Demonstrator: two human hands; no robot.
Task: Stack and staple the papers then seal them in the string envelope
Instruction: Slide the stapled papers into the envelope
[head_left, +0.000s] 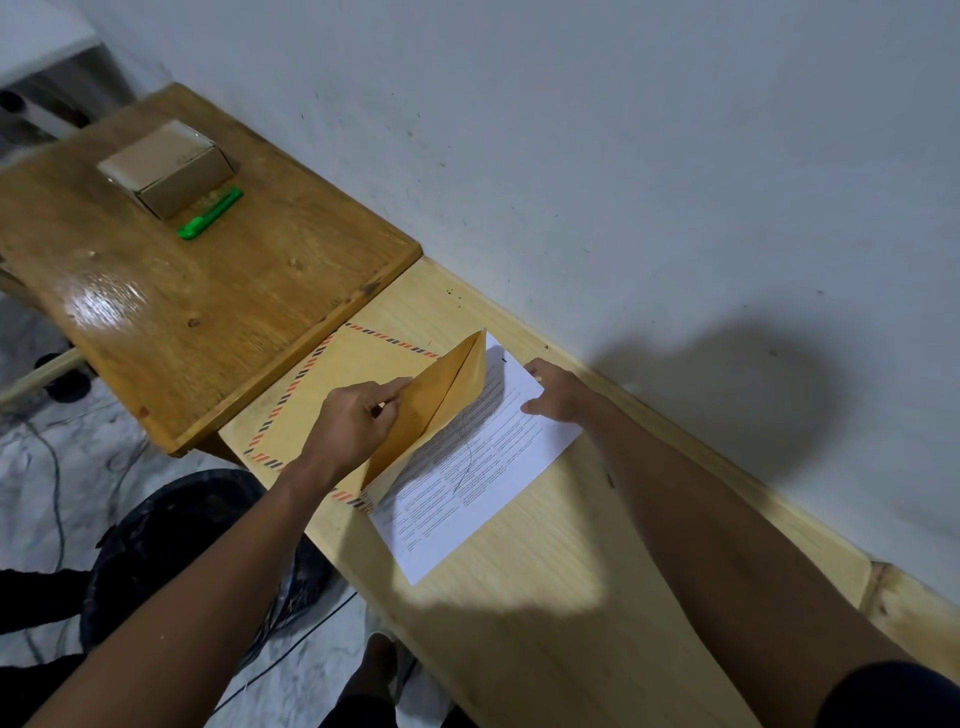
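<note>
A yellow-brown envelope (332, 395) with a red and black striped border lies on the pale wooden table (545, 597). My left hand (358, 421) pinches its flap (441, 400) and holds it lifted. A white stack of printed papers (478, 467) lies with its left part under the raised flap, at the envelope's mouth. My right hand (558, 397) rests on the far right edge of the papers, gripping them. A thin dark string (466, 457) trails over the printed sheet.
A darker wooden table (171, 312) stands to the left, bearing a small cardboard box (169, 166) and a green stapler (210, 214). A white wall runs along the back. A black bin (171, 551) and cables sit on the floor below.
</note>
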